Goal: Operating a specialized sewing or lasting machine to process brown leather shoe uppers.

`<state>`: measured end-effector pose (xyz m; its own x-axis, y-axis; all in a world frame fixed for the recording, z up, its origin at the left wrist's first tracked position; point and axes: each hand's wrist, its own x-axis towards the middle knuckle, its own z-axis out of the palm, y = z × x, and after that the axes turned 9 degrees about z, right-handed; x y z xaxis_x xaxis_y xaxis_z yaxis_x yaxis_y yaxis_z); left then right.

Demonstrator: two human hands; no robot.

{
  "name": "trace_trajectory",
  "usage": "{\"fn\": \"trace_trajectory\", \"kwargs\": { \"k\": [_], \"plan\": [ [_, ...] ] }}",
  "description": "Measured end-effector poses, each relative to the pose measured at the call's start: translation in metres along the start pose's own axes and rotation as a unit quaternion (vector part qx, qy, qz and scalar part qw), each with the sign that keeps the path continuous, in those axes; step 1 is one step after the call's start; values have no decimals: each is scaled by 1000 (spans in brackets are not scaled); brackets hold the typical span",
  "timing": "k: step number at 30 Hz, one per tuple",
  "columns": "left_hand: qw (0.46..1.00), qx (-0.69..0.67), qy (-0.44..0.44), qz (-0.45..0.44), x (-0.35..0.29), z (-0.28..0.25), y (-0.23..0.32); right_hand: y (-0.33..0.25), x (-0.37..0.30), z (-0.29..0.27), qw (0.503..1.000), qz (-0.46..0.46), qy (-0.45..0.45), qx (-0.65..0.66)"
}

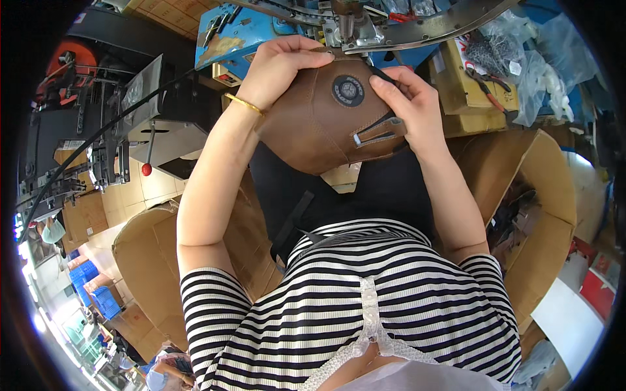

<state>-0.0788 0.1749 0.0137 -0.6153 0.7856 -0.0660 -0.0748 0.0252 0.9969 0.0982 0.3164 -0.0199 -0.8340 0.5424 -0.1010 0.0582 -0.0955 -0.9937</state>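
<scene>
A brown leather piece (310, 127) is at the upper centre of the frame, above the person's dark-trousered lap, its top edge right by the metal machine head (347, 26). The left hand (277, 65) is closed on its upper left edge, thumb laid along the rim; the right hand (412, 104) grips the upper right side, thumb on the face and fingers behind. It looks light and soft, likely to sag or fold between the hands, with the stitched seams a little stiffer. The surface seems smooth but probably not slippery. The round black badge (348, 90) should be firmer, and the black-edged slit (377, 132) at lower right looks floppier, so the outer edges offer the better hold. Whether the top edge touches the machine is hard to tell.
</scene>
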Motion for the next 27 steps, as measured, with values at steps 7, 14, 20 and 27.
{"fn": "trace_trajectory", "kwargs": {
  "k": [7,14,20,27],
  "plan": [
    [998,13,22,-59,1,0,-8,3,3,-5,998,62,-28,12],
    [997,22,21,-68,6,-3,-8,8,4,-4,998,54,-3,-21],
    [998,13,3,-63,-4,-3,-5,9,-6,1,998,60,-15,9],
    [990,61,-109,60,-78,-30,-8,2,-52,30,966,-149,-114,-176]
  ]
}}
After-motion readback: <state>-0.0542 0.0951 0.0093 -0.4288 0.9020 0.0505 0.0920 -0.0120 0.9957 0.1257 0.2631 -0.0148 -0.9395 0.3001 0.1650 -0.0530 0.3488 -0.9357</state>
